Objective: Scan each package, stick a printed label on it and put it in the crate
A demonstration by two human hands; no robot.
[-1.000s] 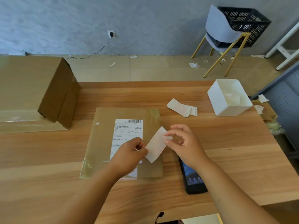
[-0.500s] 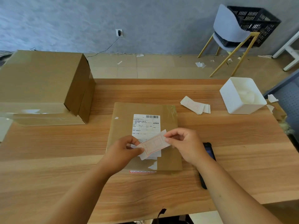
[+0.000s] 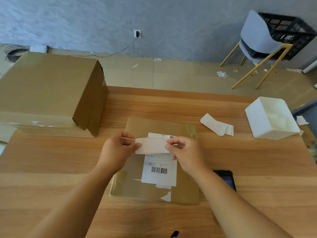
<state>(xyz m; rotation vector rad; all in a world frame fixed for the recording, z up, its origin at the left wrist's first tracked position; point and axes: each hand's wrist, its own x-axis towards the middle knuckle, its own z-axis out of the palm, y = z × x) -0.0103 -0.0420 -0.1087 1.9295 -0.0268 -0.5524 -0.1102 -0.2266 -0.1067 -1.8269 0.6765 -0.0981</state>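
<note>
A flat brown cardboard package [image 3: 185,191] lies on the wooden table in front of me, with a white shipping sheet and barcode [image 3: 159,170] stuck on its top. Above the far half of the package I hold a small white label with a red printed frame [image 3: 152,145] level. My left hand [image 3: 116,152] pinches its left end and my right hand [image 3: 187,152] pinches its right end. A black plastic crate [image 3: 289,33] sits on a chair at the far right.
A large brown carton [image 3: 48,93] lies on the table's left side. A stack of spare labels [image 3: 216,126] and a white bin [image 3: 271,117] sit at the right. A black phone [image 3: 226,177] lies partly under my right forearm. The chair [image 3: 257,47] stands on the floor beyond the table.
Both hands turned the label from tilted to level and carried it farther over the package. The lower barcode on the shipping sheet is now uncovered.
</note>
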